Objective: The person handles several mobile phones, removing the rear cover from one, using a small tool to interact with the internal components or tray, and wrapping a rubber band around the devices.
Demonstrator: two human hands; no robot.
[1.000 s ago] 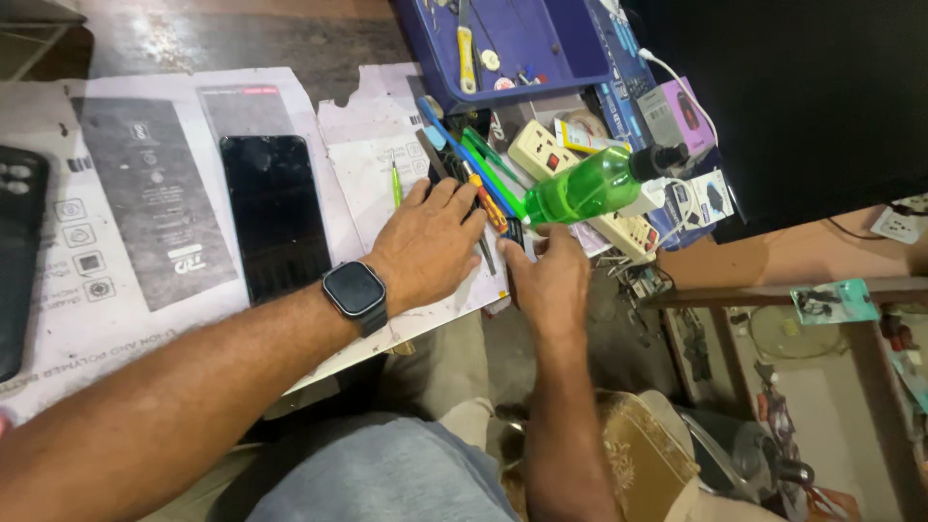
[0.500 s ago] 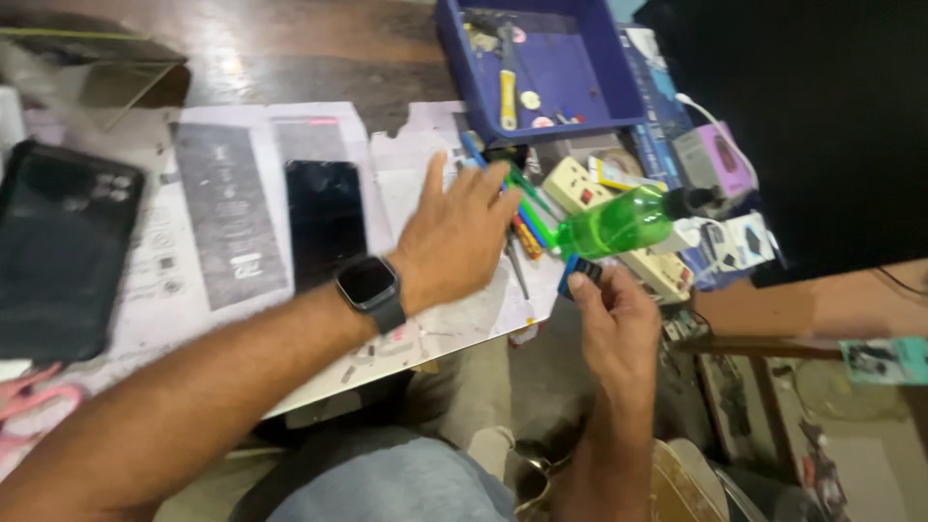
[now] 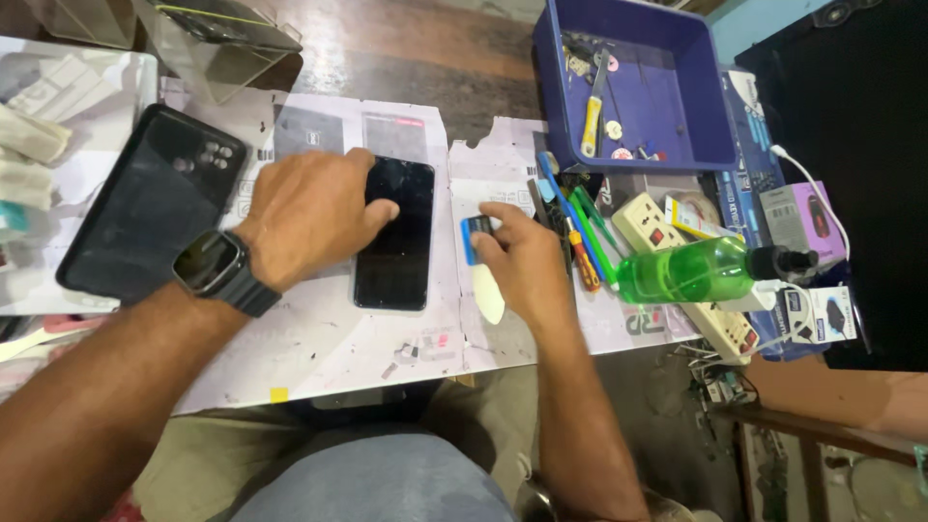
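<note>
1. wooden table (image 3: 406, 58) under paper sheets; blue tray (image 3: 710, 116) and green bottle (image 3: 681, 274) at right.
2. black smartphone (image 3: 394, 242) lies flat, screen up, centre.
3. left hand (image 3: 309, 215) spread, fingers pressing the phone's upper left edge.
4. right hand (image 3: 522, 266) pinches a small blue-and-white card (image 3: 480, 253) beside the phone.
5. phone judged thin, slick, glass-fragile; take it by the long edges.

Bright, even light with soft shadows and wide-angle stretch at the edges

Light falls from above and glares pale on the wooden desk (image 3: 387, 39) at the top; the black phone (image 3: 393, 234) screen shows faint reflections. The left hand (image 3: 309, 213) is slightly motion-blurred, the near forearm stretched and soft. The right edge falls into deep, detail-free black.
</note>
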